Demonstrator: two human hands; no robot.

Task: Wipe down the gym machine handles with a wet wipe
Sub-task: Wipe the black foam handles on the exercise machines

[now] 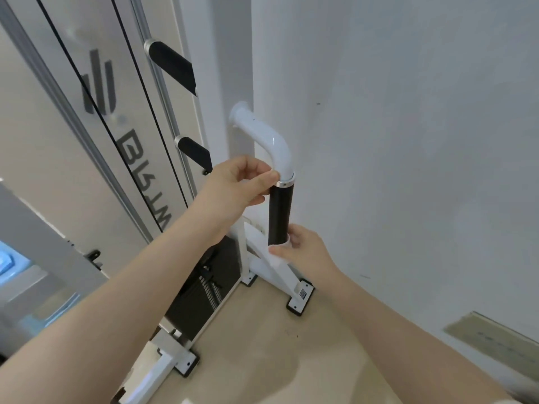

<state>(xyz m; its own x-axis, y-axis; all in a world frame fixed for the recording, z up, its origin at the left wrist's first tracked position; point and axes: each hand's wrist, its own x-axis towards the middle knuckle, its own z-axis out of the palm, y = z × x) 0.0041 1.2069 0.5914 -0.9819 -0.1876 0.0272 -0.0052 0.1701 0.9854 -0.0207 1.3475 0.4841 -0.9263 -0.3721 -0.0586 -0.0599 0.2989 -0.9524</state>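
Left grip (245,182) pinching, right grip (303,249) curled (lower).

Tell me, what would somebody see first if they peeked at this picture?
Two bare hands at a black cylindrical grip hanging from a bent glossy white tube in the middle. The left hand pinches near its silver top ring; the right hand holds its bottom end. Two more black grips stick out upper left.

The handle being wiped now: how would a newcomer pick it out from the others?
Start at the white upright of the machine beside the wall. A white tube leaves it, bends down and ends in a black grip, with the left hand at its top and the right hand at its bottom. It hangs vertical; the two other black grips slant.
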